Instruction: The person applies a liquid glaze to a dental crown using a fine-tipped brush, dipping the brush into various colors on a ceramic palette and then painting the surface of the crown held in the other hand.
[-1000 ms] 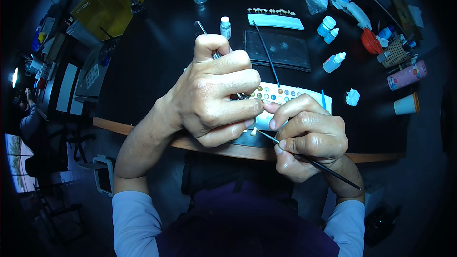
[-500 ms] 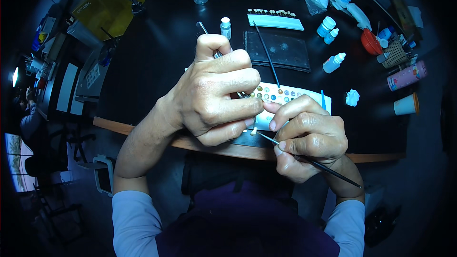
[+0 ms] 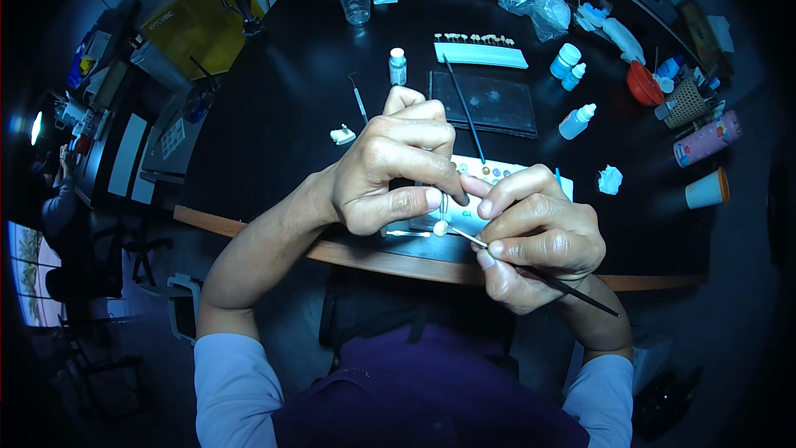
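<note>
My left hand (image 3: 394,166) is closed on slim metal tweezers (image 3: 444,203); most of their length is hidden behind the fingers. At their tips sits a small cream tooth crown (image 3: 440,229), above the table's front edge. In my right hand (image 3: 543,236) a thin dark-handled brush (image 3: 576,291) is pinched, its pale tip pointing left, close beside the crown. Fingers of both hands meet just above it. Beneath and behind the hands lies a white palette (image 3: 531,203) with coloured round spots, partly covered by them.
A dark slab (image 3: 497,104) lies behind the palette, a second brush (image 3: 464,108) across it. Farther back are a tooth shade rack (image 3: 481,56), a small bottle (image 3: 398,67) and a plastic cup (image 3: 355,0). Left are a dental model (image 3: 342,134) and a probe (image 3: 360,104). Dropper bottle (image 3: 577,122) at right.
My left hand has turned and shifted slightly, so the tweezers' handle no longer shows above it and the crown faces differently. The dental model and probe have come into sight. The brush stays near the crown.
</note>
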### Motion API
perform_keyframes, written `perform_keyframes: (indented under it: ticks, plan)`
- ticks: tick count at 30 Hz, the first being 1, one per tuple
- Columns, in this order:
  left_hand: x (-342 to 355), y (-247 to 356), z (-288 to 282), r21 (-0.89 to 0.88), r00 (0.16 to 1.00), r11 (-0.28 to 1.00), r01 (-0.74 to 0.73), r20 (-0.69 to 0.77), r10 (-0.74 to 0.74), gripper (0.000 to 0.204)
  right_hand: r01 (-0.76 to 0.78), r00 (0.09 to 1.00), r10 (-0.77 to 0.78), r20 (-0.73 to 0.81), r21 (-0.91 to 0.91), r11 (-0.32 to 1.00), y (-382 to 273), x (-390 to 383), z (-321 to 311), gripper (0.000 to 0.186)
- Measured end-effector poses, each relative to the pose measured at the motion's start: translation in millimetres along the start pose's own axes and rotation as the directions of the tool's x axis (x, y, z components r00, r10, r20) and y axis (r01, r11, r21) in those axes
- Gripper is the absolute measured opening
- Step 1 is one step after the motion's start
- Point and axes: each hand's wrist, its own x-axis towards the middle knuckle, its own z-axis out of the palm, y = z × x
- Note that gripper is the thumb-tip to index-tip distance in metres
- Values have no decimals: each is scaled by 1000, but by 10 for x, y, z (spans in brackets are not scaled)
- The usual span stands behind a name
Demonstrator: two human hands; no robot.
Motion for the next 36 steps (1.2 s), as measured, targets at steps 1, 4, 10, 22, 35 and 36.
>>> perform_keyframes:
  ticks: [1,4,10,22,35,36]
  plan:
    - [0,-2,5,0,1000,1000,-2,3,2,34,1,1000,-1,-3,-2,1000,-1,4,-3,16]
    - [10,-5,14,-8,1000,1000,6,-6,-6,34,-7,1000,7,14,-15,1000,-12,20,-17,16]
    - [19,3,-3,17,1000,1000,5,3,-5,34,-21,1000,21,16,-16,1000,-12,21,-11,13]
    - [33,28,-12,23,1000,1000,-1,7,1,36,-29,1000,29,5,-11,1000,-34,14,0,16]
    - [30,30,-33,36,1000,999,-18,10,17,35,-35,999,36,11,-12,999,-47,21,-2,18]
    - [29,24,-31,33,1000,999,-20,9,19,35,-38,999,38,17,-5,999,-45,15,-4,18]
